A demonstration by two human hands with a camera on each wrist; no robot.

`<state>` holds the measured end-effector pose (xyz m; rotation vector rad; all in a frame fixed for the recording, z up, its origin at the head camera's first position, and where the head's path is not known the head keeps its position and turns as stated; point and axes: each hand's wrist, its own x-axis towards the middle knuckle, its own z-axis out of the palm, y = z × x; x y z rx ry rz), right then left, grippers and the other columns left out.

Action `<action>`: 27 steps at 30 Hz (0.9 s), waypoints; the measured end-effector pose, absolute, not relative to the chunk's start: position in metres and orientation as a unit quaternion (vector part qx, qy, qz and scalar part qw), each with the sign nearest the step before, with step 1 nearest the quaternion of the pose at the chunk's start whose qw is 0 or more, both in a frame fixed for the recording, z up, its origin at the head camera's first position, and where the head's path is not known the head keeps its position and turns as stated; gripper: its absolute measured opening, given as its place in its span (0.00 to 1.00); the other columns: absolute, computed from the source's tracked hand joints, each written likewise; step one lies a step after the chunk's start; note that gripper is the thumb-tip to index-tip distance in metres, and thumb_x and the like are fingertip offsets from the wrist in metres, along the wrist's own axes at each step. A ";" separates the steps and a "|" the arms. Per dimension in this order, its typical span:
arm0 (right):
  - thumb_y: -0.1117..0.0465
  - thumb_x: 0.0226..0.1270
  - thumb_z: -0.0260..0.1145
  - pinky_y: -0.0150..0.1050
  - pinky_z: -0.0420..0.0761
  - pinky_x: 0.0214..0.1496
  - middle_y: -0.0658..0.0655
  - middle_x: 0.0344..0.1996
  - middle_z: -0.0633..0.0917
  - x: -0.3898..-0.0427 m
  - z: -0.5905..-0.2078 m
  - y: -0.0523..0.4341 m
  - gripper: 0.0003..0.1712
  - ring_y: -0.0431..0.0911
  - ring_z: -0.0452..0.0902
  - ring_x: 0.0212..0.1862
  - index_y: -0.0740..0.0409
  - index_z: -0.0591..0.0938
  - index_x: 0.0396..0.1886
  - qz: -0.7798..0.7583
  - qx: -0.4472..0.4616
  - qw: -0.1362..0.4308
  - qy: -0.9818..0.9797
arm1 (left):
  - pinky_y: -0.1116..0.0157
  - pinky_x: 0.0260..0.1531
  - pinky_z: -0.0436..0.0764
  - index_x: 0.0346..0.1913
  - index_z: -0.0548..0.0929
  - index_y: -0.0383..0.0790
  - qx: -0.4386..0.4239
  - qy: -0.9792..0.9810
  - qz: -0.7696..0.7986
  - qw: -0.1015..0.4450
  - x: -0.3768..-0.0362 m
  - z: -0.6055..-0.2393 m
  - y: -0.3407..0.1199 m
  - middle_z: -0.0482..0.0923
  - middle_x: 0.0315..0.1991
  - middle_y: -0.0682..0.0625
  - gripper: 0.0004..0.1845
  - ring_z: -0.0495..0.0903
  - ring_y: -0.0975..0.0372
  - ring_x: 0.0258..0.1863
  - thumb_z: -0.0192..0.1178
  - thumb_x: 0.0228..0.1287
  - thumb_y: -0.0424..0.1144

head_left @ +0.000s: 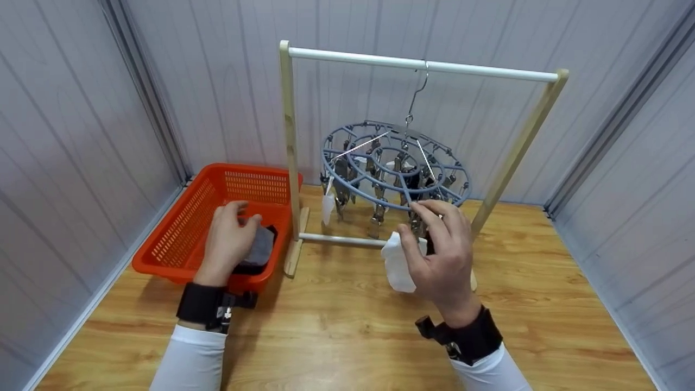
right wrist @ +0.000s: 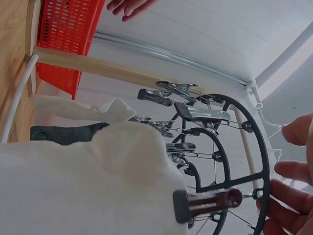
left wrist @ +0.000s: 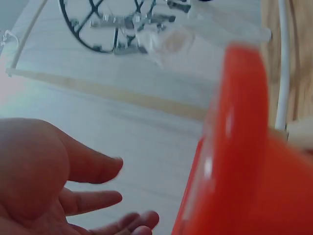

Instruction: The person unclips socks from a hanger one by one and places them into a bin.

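My left hand (head_left: 228, 239) hovers over the orange-red plastic basket (head_left: 157, 268), fingers loosely bent and thumb apart, with nothing in it. Beneath it, folded grey and black cloth (head_left: 261, 247) lies in the basket. My right hand (head_left: 442, 255) is at the near rim of the round blue-grey clip hanger (head_left: 353, 188). In the right wrist view its fingers (right wrist: 288, 198) lie right at the rim, thumb apart. Just below hangs a white sock (head_left: 399, 271), caught in a metal clip (right wrist: 210, 204). A dark grey sock (right wrist: 68, 133) and another white piece (right wrist: 73, 107) hang behind it.
The hanger hooks over the white bar (head_left: 358, 60) of a wooden-legged stand, whose left post (head_left: 290, 136) rises beside the basket. Several metal clips (head_left: 377, 214) dangle from the hanger. Pale panel walls (head_left: 640, 163) enclose the wooden table (head_left: 336, 336).
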<state>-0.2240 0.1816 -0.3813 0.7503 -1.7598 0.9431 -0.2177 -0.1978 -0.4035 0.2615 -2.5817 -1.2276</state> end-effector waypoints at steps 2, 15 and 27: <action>0.63 0.71 0.77 0.50 0.74 0.69 0.65 0.56 0.88 -0.224 -0.380 0.182 0.21 0.62 0.82 0.59 0.66 0.90 0.60 0.396 0.316 0.489 -0.710 | 0.43 0.63 0.78 0.78 0.74 0.30 0.072 -0.891 -0.423 0.145 -0.219 -0.403 -0.191 0.74 0.67 0.31 0.29 0.78 0.40 0.65 0.61 0.86 0.46; 0.62 0.77 0.72 0.55 0.71 0.73 0.66 0.58 0.87 -0.227 -0.378 0.187 0.19 0.63 0.79 0.64 0.67 0.90 0.61 0.387 0.257 0.507 -0.726 | 0.51 0.53 0.82 0.67 0.85 0.35 -0.093 -0.889 -0.426 0.136 -0.215 -0.407 -0.142 0.84 0.56 0.42 0.23 0.83 0.50 0.53 0.74 0.77 0.42; 0.53 0.79 0.71 0.60 0.68 0.73 0.67 0.58 0.86 -0.230 -0.384 0.184 0.24 0.63 0.78 0.64 0.68 0.88 0.62 0.355 0.243 0.476 -0.767 | 0.46 0.67 0.81 0.81 0.72 0.36 -0.173 -0.876 -0.442 0.089 -0.213 -0.431 -0.092 0.79 0.73 0.40 0.42 0.80 0.46 0.70 0.77 0.73 0.50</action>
